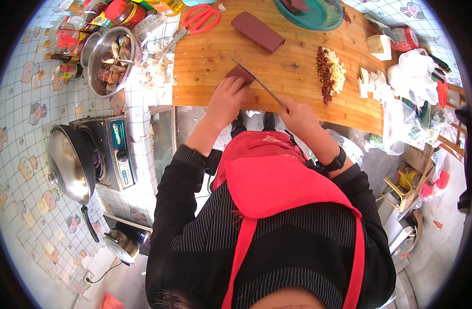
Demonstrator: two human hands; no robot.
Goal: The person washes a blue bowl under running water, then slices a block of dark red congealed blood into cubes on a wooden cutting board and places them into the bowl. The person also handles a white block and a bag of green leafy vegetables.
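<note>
My left hand (229,96) presses down on a dark reddish-brown block (240,72), probably blood curd, near the front edge of a wooden board (205,61). In my right hand (298,115) is a kitchen knife (261,82). Its blade stands edge-down along the right side of that block, close to my left fingertips; whether it has cut in cannot be made out. A larger block of the same stuff (258,31) lies farther back on the board. To the right, chopped dried red chili (324,77) and chopped pale garlic (335,71) form two rows.
Red-handled scissors (199,21) lie at the board's back left, a teal bowl (317,19) at the back. A steel bowl of meat (111,65) stands left among bottles and jars. A lidded wok (72,162) sits on a gas stove (118,150). Plastic bags (411,75) crowd the right.
</note>
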